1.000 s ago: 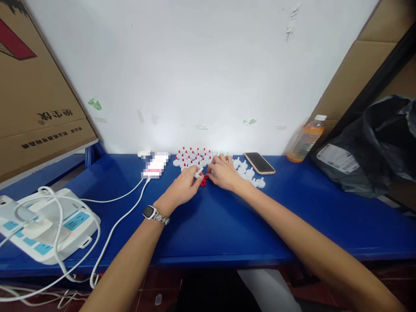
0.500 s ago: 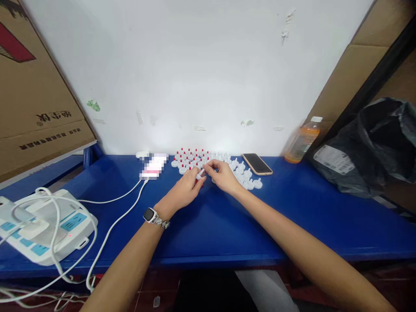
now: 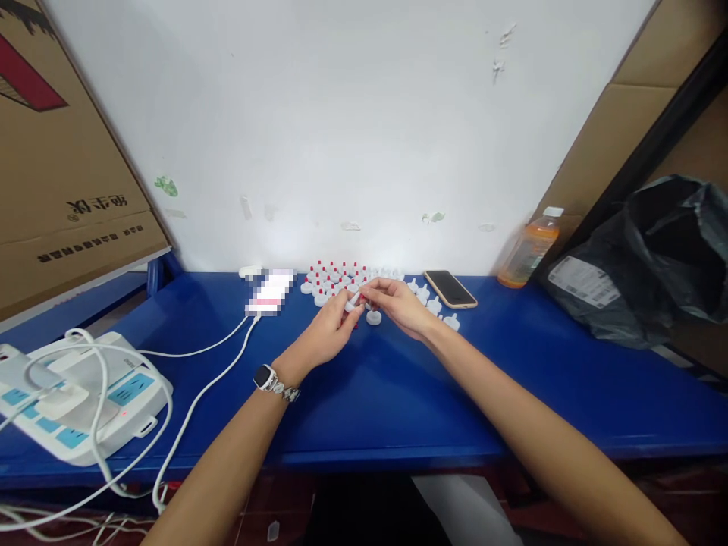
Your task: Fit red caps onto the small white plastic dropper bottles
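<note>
My left hand (image 3: 327, 331), with a watch on its wrist, is closed on a white nozzle cap (image 3: 351, 304) whose narrow spout points toward my right hand. The fingertips of my right hand (image 3: 403, 306) pinch a small red tip cap (image 3: 362, 300) at the end of that spout; the fingers partly cover it. Below my right fingers a white cap (image 3: 374, 318) sits on the blue table (image 3: 364, 402). Several white caps with red tips (image 3: 321, 292) stand behind my left hand. To the right of my right hand are several white nozzle caps (image 3: 434, 305) without red tips.
A phone (image 3: 451, 289) lies behind the white caps, and an orange drink bottle (image 3: 528, 250) stands by the wall. A black plastic bag (image 3: 614, 265) is at the right. A power strip (image 3: 85, 398) with white cables occupies the left side.
My right hand has shifted slightly right and down, and a red tip cap now shows at the spout. A white cap has come into sight beneath my right fingers. My left hand stays nearly still.
</note>
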The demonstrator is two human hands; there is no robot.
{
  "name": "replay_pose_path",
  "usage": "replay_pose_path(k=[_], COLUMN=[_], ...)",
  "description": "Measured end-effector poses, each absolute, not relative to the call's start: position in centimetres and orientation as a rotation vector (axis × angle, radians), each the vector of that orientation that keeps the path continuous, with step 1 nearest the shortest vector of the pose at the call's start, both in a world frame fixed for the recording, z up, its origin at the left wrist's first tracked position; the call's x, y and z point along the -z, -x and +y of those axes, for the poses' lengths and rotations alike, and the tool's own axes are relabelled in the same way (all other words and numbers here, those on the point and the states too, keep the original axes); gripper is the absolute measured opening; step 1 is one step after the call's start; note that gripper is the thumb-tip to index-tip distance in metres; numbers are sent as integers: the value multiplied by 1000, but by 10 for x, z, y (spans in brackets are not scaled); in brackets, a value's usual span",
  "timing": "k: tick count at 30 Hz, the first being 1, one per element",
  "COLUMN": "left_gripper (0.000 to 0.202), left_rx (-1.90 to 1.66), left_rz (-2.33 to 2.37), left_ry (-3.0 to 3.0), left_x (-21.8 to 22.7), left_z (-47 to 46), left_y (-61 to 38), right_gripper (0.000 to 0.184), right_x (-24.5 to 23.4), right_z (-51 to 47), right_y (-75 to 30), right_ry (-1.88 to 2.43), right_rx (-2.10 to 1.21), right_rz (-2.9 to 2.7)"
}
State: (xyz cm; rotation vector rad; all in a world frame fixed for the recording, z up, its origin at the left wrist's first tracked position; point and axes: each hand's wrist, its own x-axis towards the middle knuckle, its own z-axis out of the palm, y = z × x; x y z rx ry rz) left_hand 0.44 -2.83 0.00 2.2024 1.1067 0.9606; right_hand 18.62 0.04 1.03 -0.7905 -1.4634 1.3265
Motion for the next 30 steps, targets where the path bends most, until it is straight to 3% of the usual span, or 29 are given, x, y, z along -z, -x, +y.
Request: replay_pose_path(k=[8,16,22,26,29,30], left_gripper=[25,27,34,52,73,72], left_rx=[-916,-1070,-1069,-1057,-1082,-1102], left_rz=[1159,1164,1090,1166,1300,1333], left_ry=[-2254,-2237,-2247,-2263,-2257,-2256], left_x=[7,13,15,17,17,16], left_z=[-26,-20,-18,-12,-7,-5], left_y=[-6,-5,-4,-2,10,15], right_gripper=[36,34,32,26,20,17], right_x=[0,8,13,8,-2,-6], right_z=[-2,-22,-19,0,20,27], right_y=[-174,-158,-153,-160,-172,-176], right_ry=[876,1007,966,830,933,999], right_rx=[-1069,-364,-530,-788,-708,-625], right_rz=[-1502,-1658,-1592,-1565,-1648,-1706])
